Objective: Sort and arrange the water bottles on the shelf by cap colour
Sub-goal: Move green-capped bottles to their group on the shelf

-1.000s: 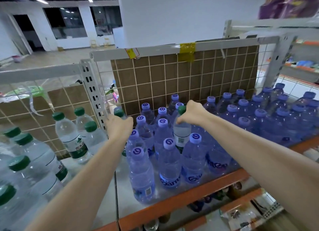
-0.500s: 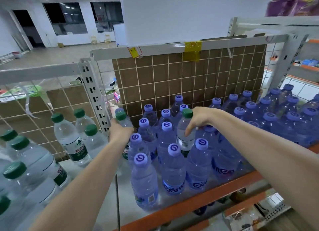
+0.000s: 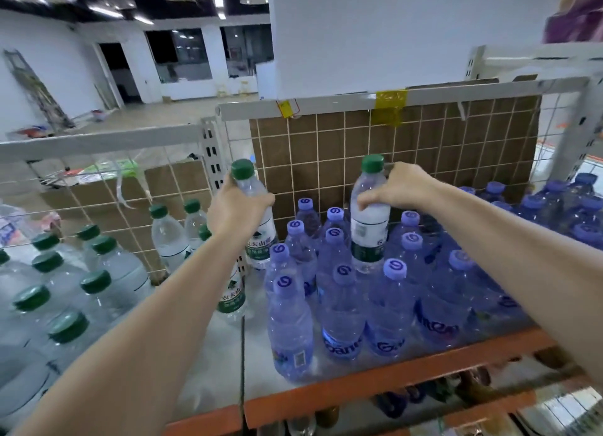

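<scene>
The left hand [image 3: 233, 210] grips a green-capped bottle [image 3: 257, 220] by its shoulder, raised and tilted. The right hand [image 3: 396, 187] grips another green-capped bottle [image 3: 370, 227] near its neck, upright, lifted among the purple-capped bottles [image 3: 339, 292] below it on the shelf [image 3: 359, 393]. More green-capped bottles [image 3: 98, 282] stand left of the left hand.

Both bare forearms reach forward from the lower corners, angled inward and upward. The left hand [image 3: 235, 211] is seen from its back, fingers and thumb curled round the shoulder of a green-capped bottle [image 3: 254, 207], just under the cap. The right hand [image 3: 396, 187] is turned palm down, wrist slightly bent, fingers hooked over the neck of a second green-capped bottle [image 3: 370, 214] with the thumb pressed on its near side. The two hands are apart, at about the same height.
</scene>
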Motion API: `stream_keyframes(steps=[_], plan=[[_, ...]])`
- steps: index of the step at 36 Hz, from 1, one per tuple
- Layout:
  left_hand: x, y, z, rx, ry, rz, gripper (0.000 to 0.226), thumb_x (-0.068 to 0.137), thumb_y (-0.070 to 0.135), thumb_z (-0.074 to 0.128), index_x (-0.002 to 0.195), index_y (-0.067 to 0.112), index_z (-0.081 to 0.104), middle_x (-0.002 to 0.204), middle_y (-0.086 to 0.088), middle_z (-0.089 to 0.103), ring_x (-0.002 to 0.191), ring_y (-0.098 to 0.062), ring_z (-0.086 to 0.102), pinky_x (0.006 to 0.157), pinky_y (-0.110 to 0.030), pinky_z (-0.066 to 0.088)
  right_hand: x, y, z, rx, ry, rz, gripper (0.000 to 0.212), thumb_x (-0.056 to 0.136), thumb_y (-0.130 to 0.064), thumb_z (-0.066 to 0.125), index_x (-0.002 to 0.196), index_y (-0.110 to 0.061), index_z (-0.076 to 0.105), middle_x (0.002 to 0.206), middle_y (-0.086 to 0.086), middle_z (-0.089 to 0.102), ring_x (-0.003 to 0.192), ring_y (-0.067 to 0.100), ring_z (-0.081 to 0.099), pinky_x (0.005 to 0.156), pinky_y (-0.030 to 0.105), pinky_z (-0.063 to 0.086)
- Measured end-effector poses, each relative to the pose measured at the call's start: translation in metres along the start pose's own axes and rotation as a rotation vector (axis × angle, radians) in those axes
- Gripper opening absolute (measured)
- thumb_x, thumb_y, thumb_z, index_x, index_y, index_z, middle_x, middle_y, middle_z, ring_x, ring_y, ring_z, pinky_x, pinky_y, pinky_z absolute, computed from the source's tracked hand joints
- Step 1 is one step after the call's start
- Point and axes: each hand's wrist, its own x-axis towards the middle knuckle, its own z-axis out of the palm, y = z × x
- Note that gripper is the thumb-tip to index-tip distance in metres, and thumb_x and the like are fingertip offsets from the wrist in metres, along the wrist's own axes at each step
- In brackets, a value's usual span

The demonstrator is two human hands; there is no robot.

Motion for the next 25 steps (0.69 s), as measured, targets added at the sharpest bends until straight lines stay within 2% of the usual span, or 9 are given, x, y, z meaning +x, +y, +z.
stream_keyframes(steps=[4, 7, 10, 13, 16, 18, 20, 23, 25], plan=[[-0.004, 0.025, -0.033, 0.148, 0.115, 0.098, 0.056, 0.070, 0.060, 0.067, 0.118, 0.037, 0.049, 0.102, 0.009, 0.055, 0.088, -0.020, 0.057, 0.081, -0.033, 0.050, -0.010, -0.028, -0.014, 0.021, 0.167, -0.150, 0.033, 0.069, -0.053, 0.071, 0.087, -0.029, 0.058, 0.099, -0.004, 0.060, 0.090, 0.019, 0.056, 0.076, 0.029, 0.043], [-0.004, 0.038, -0.057, 0.037, 0.079, 0.135, 0.062, 0.063, 0.060, 0.070, 0.115, 0.034, 0.049, 0.111, 0.008, 0.056, 0.091, -0.020, 0.060, 0.085, -0.038, 0.053, -0.018, -0.051, -0.019, -0.001, 0.288, -0.239, 0.050, 0.066, -0.063, 0.064, 0.098, -0.027, 0.055, 0.101, -0.003, 0.059, 0.089, 0.021, 0.057, 0.070, 0.030, 0.043], [-0.010, 0.049, -0.086, -0.034, 0.042, 0.168, 0.048, 0.072, 0.043, 0.074, 0.111, 0.030, 0.049, 0.105, 0.009, 0.056, 0.082, -0.011, 0.057, 0.082, -0.032, 0.052, -0.025, -0.075, -0.019, -0.038, 0.376, -0.306, 0.049, 0.072, -0.063, 0.062, 0.100, -0.025, 0.049, 0.095, -0.002, 0.055, 0.084, 0.022, 0.054, 0.067, 0.030, 0.038], [-0.012, 0.053, -0.115, -0.004, 0.091, 0.197, 0.040, 0.073, 0.046, 0.074, 0.099, 0.034, 0.047, 0.103, 0.010, 0.057, 0.080, -0.007, 0.057, 0.079, -0.030, 0.053, -0.036, -0.103, -0.018, -0.025, 0.454, -0.373, 0.046, 0.076, -0.061, 0.060, 0.100, -0.024, 0.047, 0.092, -0.002, 0.053, 0.075, 0.019, 0.050, 0.060, 0.025, 0.034], [-0.013, 0.054, -0.143, -0.102, 0.080, 0.187, 0.044, 0.074, 0.036, 0.075, 0.107, 0.024, 0.050, 0.111, 0.007, 0.058, 0.080, -0.002, 0.054, 0.071, -0.025, 0.049, -0.047, -0.130, -0.015, 0.035, 0.490, -0.436, 0.039, 0.082, -0.057, 0.059, 0.097, -0.023, 0.044, 0.089, -0.003, 0.050, 0.060, 0.006, 0.041, 0.050, 0.019, 0.024], [-0.011, 0.053, -0.164, -0.099, 0.127, 0.190, 0.054, 0.069, 0.038, 0.075, 0.117, 0.022, 0.055, 0.116, 0.006, 0.060, 0.084, -0.005, 0.057, 0.074, -0.027, 0.052, -0.054, -0.149, -0.011, 0.051, 0.495, -0.476, 0.042, 0.082, -0.055, 0.059, 0.105, -0.021, 0.050, 0.093, -0.003, 0.050, 0.066, 0.013, 0.045, 0.050, 0.019, 0.024], [-0.010, 0.048, -0.188, -0.107, 0.192, 0.178, 0.056, 0.064, 0.042, 0.075, 0.115, 0.026, 0.057, 0.112, 0.008, 0.062, 0.088, -0.007, 0.060, 0.079, -0.031, 0.055, -0.058, -0.169, -0.004, 0.089, 0.476, -0.496, 0.047, 0.083, -0.054, 0.060, 0.114, -0.019, 0.052, 0.095, -0.003, 0.050, 0.071, 0.014, 0.046, 0.050, 0.020, 0.024], [-0.005, 0.040, -0.225, -0.128, 0.202, 0.184, 0.045, 0.066, 0.038, 0.075, 0.106, 0.029, 0.054, 0.101, 0.011, 0.061, 0.087, -0.009, 0.061, 0.080, -0.036, 0.057, -0.061, -0.202, 0.010, 0.151, 0.468, -0.502, 0.048, 0.079, -0.058, 0.059, 0.110, -0.023, 0.053, 0.095, -0.004, 0.054, 0.078, 0.018, 0.050, 0.053, 0.020, 0.029], [0.000, 0.033, -0.251, -0.146, 0.204, 0.216, 0.046, 0.072, 0.030, 0.074, 0.114, 0.020, 0.056, 0.109, 0.002, 0.063, 0.085, -0.009, 0.058, 0.081, -0.035, 0.057, -0.062, -0.229, 0.023, 0.214, 0.453, -0.511, 0.050, 0.074, -0.062, 0.057, 0.105, -0.023, 0.054, 0.092, -0.003, 0.059, 0.081, 0.020, 0.055, 0.058, 0.023, 0.036]])
